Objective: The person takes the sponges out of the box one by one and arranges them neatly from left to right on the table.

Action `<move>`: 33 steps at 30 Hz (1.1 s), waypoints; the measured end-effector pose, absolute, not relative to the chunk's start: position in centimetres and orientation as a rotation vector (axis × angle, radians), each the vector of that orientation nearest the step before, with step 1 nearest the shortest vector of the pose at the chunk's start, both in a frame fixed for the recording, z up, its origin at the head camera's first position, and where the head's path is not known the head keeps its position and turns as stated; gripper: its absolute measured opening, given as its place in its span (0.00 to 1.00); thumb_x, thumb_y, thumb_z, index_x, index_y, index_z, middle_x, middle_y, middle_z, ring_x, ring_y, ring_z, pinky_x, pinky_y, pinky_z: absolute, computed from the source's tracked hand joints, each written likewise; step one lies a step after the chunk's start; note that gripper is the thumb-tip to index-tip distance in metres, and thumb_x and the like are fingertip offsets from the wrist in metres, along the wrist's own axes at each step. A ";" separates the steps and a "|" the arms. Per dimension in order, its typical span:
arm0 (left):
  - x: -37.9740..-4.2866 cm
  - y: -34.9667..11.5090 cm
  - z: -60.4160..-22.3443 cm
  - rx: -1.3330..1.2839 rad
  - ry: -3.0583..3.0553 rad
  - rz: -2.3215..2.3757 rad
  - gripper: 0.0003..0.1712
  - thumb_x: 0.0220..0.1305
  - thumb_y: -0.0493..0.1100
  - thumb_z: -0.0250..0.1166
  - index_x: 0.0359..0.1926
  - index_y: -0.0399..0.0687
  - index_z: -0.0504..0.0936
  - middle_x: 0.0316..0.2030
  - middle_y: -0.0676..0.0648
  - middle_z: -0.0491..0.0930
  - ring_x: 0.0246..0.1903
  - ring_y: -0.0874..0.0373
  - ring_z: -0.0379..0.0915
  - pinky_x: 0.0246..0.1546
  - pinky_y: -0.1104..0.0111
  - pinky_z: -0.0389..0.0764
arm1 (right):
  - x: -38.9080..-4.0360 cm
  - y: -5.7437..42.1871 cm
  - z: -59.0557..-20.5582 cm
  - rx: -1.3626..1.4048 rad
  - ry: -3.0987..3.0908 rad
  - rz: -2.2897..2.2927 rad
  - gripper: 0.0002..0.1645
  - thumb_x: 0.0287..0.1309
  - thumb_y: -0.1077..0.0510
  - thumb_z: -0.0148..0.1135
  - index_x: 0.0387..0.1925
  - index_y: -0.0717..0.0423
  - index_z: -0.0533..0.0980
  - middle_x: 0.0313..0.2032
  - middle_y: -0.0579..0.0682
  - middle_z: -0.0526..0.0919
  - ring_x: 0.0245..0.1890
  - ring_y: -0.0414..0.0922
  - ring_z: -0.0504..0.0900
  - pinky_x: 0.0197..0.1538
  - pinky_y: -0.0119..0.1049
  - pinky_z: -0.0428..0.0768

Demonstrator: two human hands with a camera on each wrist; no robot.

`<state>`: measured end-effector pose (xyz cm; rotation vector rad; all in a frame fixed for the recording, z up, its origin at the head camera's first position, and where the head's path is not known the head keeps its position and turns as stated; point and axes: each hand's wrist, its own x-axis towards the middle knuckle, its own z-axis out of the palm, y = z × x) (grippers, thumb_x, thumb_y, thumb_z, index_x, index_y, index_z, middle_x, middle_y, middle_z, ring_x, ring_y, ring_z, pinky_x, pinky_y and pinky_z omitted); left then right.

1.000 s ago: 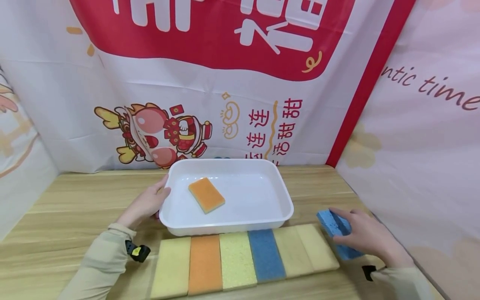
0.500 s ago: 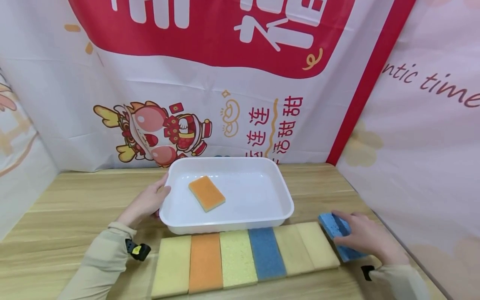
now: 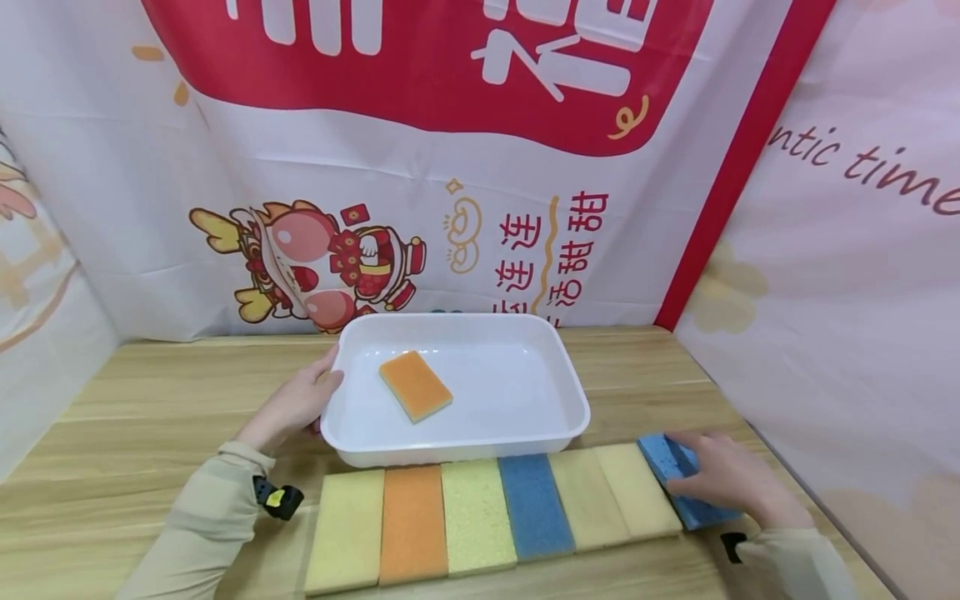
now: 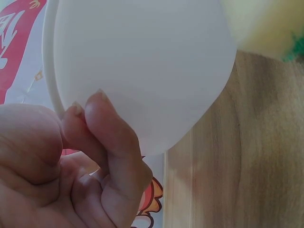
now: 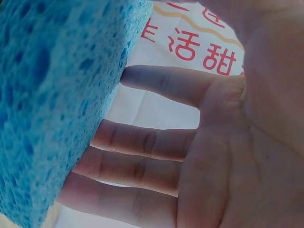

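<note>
My left hand (image 3: 296, 406) grips the left end of a white plastic tray (image 3: 487, 445); in the left wrist view its curled fingers (image 4: 116, 137) bear on the tray's outer wall, with the thumb at the rim. Inside the tray lies one small orange-topped sponge (image 3: 416, 385). At the right end of a row of sponges, my right hand (image 3: 731, 475) holds a blue sponge (image 3: 660, 457) between thumb and fingers. Up close, the right wrist view shows that porous blue block with fairly straight fingertips against its edge. The hand covers part of the blue sponge in the head view.
Side by side before the tray lie a pale yellow sponge (image 3: 347, 529), an orange one (image 3: 413, 523), a speckled yellow one (image 3: 478, 517), a blue-topped one (image 3: 536, 507) and two cream ones (image 3: 639, 492). Printed cloth (image 3: 480, 167) hangs behind the wooden table (image 3: 187, 375).
My right hand has brought the blue sponge slightly down and right in the head view, so it lies flatter beside the last cream sponge. The left hand keeps its grip on the tray.
</note>
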<state>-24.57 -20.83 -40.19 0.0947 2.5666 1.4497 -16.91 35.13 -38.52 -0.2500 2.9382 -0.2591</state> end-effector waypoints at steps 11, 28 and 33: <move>-24.7 -21.0 -39.9 0.091 2.559 1.461 0.36 0.79 0.52 0.42 0.79 0.54 0.38 0.48 0.26 0.73 0.16 0.52 0.74 0.19 0.58 0.80 | -17.3 35.1 -38.6 -0.363 2.918 -0.316 0.50 0.46 0.38 0.75 0.62 0.67 0.72 0.53 0.66 0.78 0.54 0.64 0.75 0.52 0.62 0.74; -24.5 -20.8 -40.1 0.087 2.563 1.469 0.35 0.79 0.51 0.42 0.79 0.55 0.38 0.44 0.30 0.76 0.16 0.52 0.74 0.20 0.56 0.80 | -17.2 35.6 -39.0 -0.397 2.874 -0.351 0.48 0.47 0.38 0.74 0.61 0.67 0.74 0.53 0.68 0.78 0.54 0.65 0.76 0.52 0.61 0.74; -24.3 -20.8 -40.0 0.094 2.551 1.489 0.35 0.79 0.52 0.42 0.79 0.55 0.39 0.47 0.28 0.75 0.18 0.51 0.76 0.21 0.55 0.81 | -17.1 35.7 -39.1 -0.423 2.892 -0.355 0.46 0.48 0.40 0.75 0.60 0.66 0.75 0.52 0.67 0.79 0.53 0.64 0.77 0.52 0.60 0.75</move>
